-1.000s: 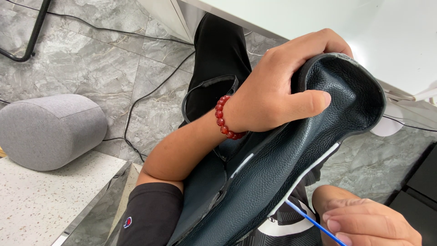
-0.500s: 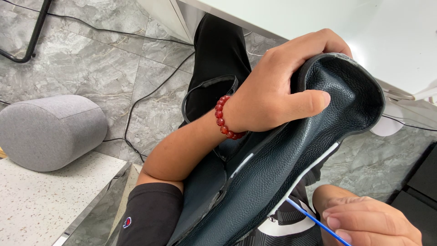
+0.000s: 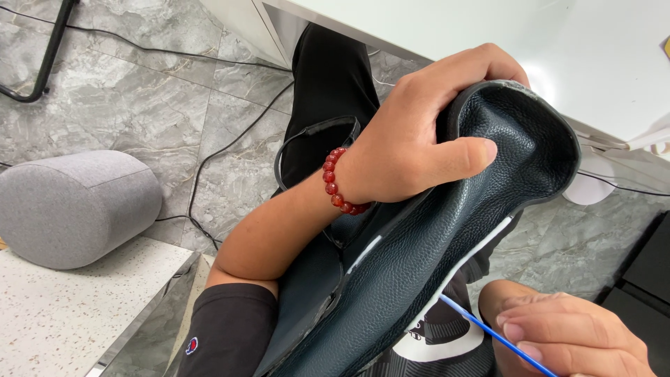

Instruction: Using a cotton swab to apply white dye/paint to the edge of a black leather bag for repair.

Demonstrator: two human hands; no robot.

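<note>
Grey marble floor (image 3: pixel 125 84) lies below, while the left hand (image 3: pixel 419 139) clamps the dark leather piece (image 3: pixel 447 258) taut over the lap so the right hand (image 3: pixel 572 342), pinching a thin blue tool (image 3: pixel 488 331), reaches its edge.

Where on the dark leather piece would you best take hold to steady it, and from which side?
Grip the dark leather piece at its curled upper rim, coming from above, probably as the left hand does: the rolled edge lets fingers hook over and the thumb press flat.
</note>
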